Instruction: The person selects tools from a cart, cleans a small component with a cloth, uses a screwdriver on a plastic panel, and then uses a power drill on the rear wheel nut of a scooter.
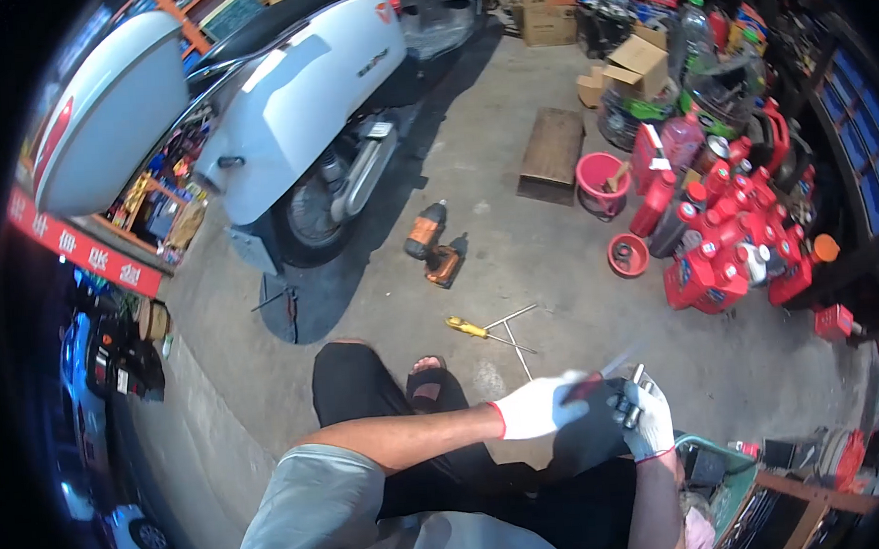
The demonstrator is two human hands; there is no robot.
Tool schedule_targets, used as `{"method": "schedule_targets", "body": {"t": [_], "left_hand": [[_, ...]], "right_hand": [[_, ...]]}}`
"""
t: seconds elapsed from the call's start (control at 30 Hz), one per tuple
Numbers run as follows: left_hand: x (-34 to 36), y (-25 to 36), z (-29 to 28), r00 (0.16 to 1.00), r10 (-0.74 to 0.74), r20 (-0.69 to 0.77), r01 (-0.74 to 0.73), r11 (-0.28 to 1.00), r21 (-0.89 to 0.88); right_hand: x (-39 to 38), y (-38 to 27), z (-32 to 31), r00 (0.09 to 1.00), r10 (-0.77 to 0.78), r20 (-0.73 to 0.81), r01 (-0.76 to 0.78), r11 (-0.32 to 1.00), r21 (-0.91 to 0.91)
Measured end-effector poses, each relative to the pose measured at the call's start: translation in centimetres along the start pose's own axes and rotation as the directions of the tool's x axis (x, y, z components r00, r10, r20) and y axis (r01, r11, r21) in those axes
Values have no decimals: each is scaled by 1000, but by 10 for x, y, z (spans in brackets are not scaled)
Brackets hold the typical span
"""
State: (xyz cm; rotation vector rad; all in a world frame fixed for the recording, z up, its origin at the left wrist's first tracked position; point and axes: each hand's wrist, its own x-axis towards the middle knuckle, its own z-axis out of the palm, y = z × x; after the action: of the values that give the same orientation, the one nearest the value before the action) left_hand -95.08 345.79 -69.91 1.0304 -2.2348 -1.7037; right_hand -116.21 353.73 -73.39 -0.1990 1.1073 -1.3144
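While the left hand grips a red-handled tool, the right hand curls round a metal part

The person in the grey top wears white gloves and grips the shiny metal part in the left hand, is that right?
Not quite: the head view shows the shiny metal part in the right hand, not the left hand. The rest stands.

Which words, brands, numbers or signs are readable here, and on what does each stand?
Red sign strip: large white characters; wording not copied here.
Pale scooter: dark side lettering, too small to read.
Red bottles: labels too small or blurred.
Metal part in the right hand: no readable text.
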Motion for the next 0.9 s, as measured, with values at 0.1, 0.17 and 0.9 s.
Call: {"method": "schedule_targets", "body": {"t": [0.1,0.17,0.9], "left_hand": [[-4,8,-2,983,59,172,-97,970,222],[-7,27,-19,957,-5,290,-70,966,248],[93,-214,-333,823,-223,-522,463,796,390]], "right_hand": [[12,7,-2,999,43,30,-41,998,-42],[22,16,-13,986,46,163,-45,999,-11],[46,93,-6,864,-57,-501,-322,703,-635]]}}
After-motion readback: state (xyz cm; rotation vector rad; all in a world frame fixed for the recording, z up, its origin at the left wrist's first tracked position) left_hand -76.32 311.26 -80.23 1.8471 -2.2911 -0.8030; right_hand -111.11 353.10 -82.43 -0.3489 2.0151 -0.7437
